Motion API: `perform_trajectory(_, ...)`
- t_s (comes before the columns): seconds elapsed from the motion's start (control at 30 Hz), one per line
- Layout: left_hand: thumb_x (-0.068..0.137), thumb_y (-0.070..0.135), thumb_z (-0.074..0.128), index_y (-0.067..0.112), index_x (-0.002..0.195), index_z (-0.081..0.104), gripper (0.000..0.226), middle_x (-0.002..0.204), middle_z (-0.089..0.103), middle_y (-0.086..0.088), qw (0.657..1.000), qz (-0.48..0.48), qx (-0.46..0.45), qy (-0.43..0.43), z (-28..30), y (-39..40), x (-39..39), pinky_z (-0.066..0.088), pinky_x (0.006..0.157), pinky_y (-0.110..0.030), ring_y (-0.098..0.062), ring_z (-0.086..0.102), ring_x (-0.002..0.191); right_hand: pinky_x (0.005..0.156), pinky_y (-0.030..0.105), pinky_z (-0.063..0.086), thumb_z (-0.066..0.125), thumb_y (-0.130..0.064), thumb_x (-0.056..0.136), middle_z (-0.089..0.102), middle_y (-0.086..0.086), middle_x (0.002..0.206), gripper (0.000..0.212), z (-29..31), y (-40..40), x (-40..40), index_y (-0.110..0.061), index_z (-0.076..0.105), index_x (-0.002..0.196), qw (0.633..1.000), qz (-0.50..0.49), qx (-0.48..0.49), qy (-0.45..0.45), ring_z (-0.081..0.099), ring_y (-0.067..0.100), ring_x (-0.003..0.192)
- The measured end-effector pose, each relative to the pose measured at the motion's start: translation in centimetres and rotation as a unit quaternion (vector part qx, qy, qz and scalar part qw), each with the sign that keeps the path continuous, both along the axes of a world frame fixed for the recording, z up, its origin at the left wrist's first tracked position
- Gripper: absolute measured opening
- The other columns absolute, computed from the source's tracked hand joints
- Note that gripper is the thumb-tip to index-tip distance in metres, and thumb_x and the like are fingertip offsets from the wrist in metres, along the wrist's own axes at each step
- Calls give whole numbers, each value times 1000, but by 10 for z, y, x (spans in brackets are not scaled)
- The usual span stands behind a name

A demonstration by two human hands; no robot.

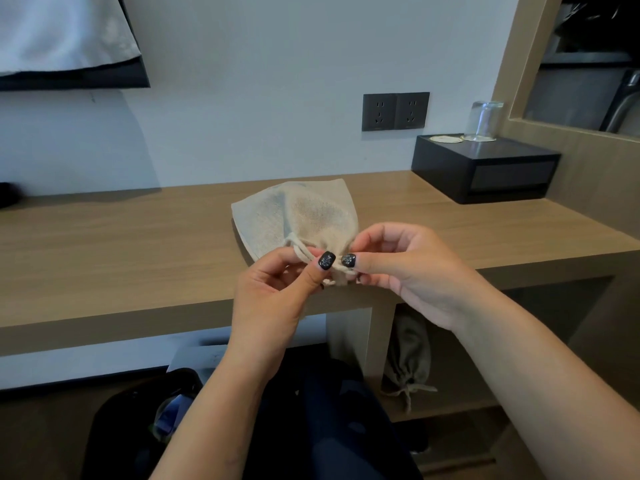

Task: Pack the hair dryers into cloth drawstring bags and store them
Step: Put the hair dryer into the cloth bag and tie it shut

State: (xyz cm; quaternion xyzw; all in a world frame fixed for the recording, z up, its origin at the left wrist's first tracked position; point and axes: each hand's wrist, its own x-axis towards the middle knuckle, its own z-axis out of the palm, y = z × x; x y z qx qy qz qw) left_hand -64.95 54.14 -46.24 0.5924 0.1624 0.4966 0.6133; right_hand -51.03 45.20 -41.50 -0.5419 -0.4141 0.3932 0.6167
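Beige cloth bag (298, 216) lies near the front edge of the tabletop (121, 237), its gathered neck pinched by the fingers of left hand (273, 289) and right hand (398, 265); closing step apparently underway, next requiring the drawstring (300, 252) pulled tight.

This looks like a hotel guest room. A long wood-laminate desk (138, 244) runs along a plain white wall (259, 64) bearing a dark double power socket (395, 111). At the desk's far right corner, a black box-shaped tray stand (485, 171) carries an upturned clear drinking glass (483, 121) on a round paper coaster (446, 138). A wood-framed alcove (526, 64) adjoins it.
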Motion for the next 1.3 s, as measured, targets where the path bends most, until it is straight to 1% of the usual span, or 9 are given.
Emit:
perform_trajectory(0.17, 70, 8, 73, 3, 81, 67, 13, 77, 75, -1, 1000, -17, -10, -15, -2, 2, -1, 54, 67, -18, -9, 70, 73, 65, 21, 57, 67, 8, 66, 70, 12, 89, 30, -3, -10, -1, -1, 70, 94, 981, 53, -17, 184, 68, 17, 75)
perform_trajectory(0.3, 73, 23, 84, 19, 77, 69, 17, 80, 70, -14, 990, 39, 125, 46, -6, 7, -1, 56, 70, -44, -34, 66, 72, 64, 20, 57, 64, 11, 69, 72, 15, 98, 43, -10, -16, -7, 0, 69, 110, 966, 78, -54, 241, 69, 15, 74)
perform_trajectory(0.43, 71, 10, 77, 6, 78, 64, 15, 72, 70, 0, 996, -5, 86, 14, 0, 3, 2, 56, 66, -24, -13, 67, 68, 63, 22, 57, 66, 11, 65, 71, 14, 90, 38, -14, -20, -13, -2, 74, 100, 963, 73, -64, 253, 70, 16, 74)
perform_trajectory(0.53, 68, 5, 72, 4, 78, 63, 13, 71, 71, 3, 997, -37, 63, -11, 2, -2, -1, 55, 69, -20, -9, 69, 71, 72, 26, 58, 68, 15, 71, 65, 9, 84, 42, -18, -18, -21, -6, 72, 107, 982, 61, -58, 172, 65, 16, 80)
perform_trajectory(0.67, 70, 11, 79, 6, 76, 67, 15, 78, 71, -1, 995, -5, 101, 19, -1, -2, -3, 58, 72, -27, -15, 69, 76, 94, 39, 54, 72, 2, 80, 73, 12, 93, 26, -25, -11, -26, -18, 77, 96, 994, -39, -64, -78, 70, 25, 89)
perform_trajectory(0.83, 74, 11, 80, 8, 79, 74, 8, 84, 69, -2, 935, 147, 316, 68, -11, 0, -8, 56, 73, -33, -17, 67, 82, 69, 16, 51, 78, -15, 79, 56, -9, 89, 6, -41, 2, -29, -16, 72, 78, 920, -196, 6, -339, 61, 4, 77)
perform_trajectory(0.97, 75, 9, 79, 5, 81, 75, 8, 86, 70, -3, 909, 219, 349, 64, -15, -6, -14, 54, 76, -27, -12, 68, 84, 62, 10, 40, 71, -14, 85, 49, -10, 86, 8, -51, 8, -32, -10, 65, 80, 884, -196, 59, -421, 52, 4, 75)
perform_trajectory(1.17, 76, 12, 80, 18, 88, 73, 16, 93, 70, 3, 935, 207, 286, 32, -26, -10, -18, 52, 83, -24, -14, 68, 92, 60, 23, 45, 64, -7, 88, 67, 3, 73, 8, -47, 12, -30, -10, 70, 93, 991, -75, -10, -108, 61, 6, 61)
perform_trajectory(1.3, 72, 12, 80, 11, 78, 72, 10, 89, 70, -3, 950, 212, 227, 23, -28, -9, -18, 51, 80, -20, -15, 68, 88, 58, 24, 39, 67, -8, 71, 61, 8, 79, 19, -40, 10, -22, -7, 68, 90, 991, 35, -2, 132, 53, 9, 62)
